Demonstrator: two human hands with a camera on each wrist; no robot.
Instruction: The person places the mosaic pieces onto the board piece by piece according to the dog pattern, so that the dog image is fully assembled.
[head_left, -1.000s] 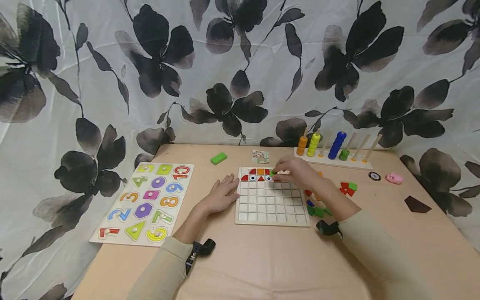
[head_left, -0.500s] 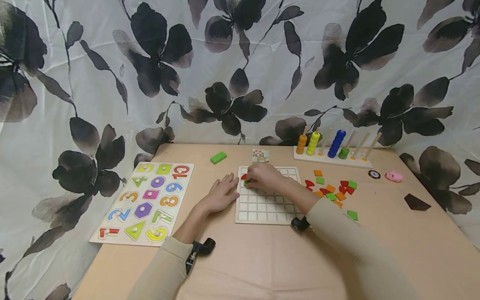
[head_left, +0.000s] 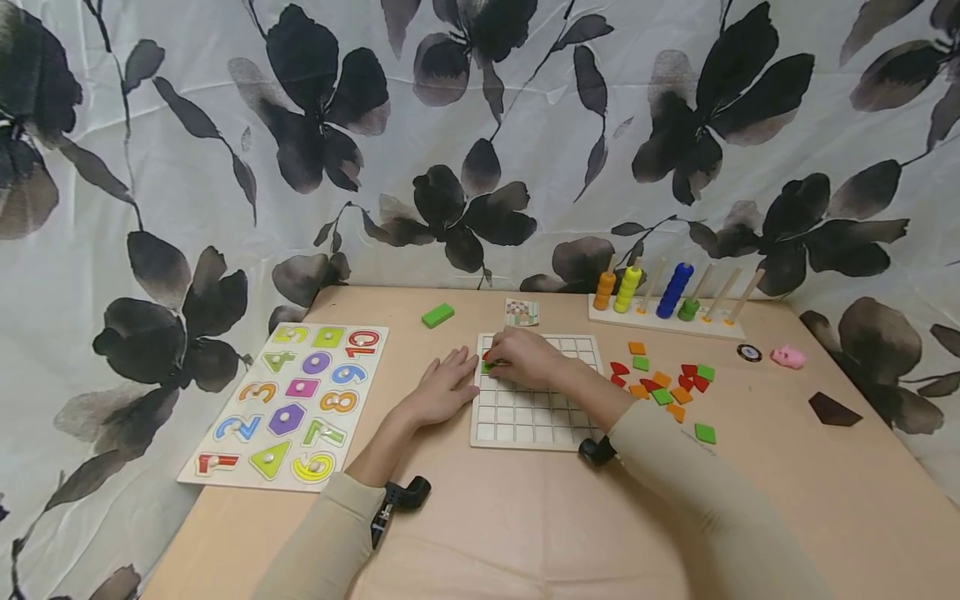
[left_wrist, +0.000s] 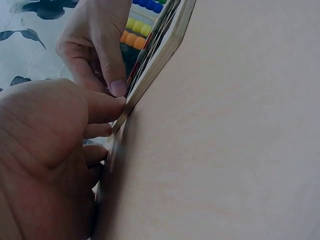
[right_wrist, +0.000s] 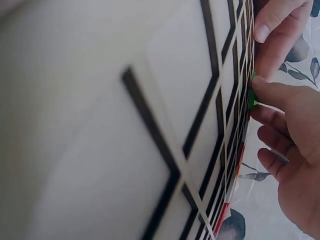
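Note:
The white grid board (head_left: 543, 432) lies flat at the middle of the table. At its upper left, my right hand (head_left: 531, 358) pinches a small green tile (right_wrist: 251, 97) between thumb and forefinger, against the grid. Red tiles (right_wrist: 223, 212) sit along the board's far rows, mostly covered by this hand in the head view. My left hand (head_left: 442, 392) rests on the table with fingers spread, its fingertips touching the board's left edge (left_wrist: 150, 75); the right hand's thumb is close to it.
Loose red, orange and green tiles (head_left: 662, 397) lie right of the board. Behind stand a bead-peg rack (head_left: 667, 321), a small picture card (head_left: 521, 312) and a green block (head_left: 437, 315). A number puzzle (head_left: 300, 408) is at left; a pink pig (head_left: 788, 357) is at far right.
My right hand has moved left across the board, from its upper middle to the left edge, in the last second. The loose tiles at right came into view. My left hand stayed put.

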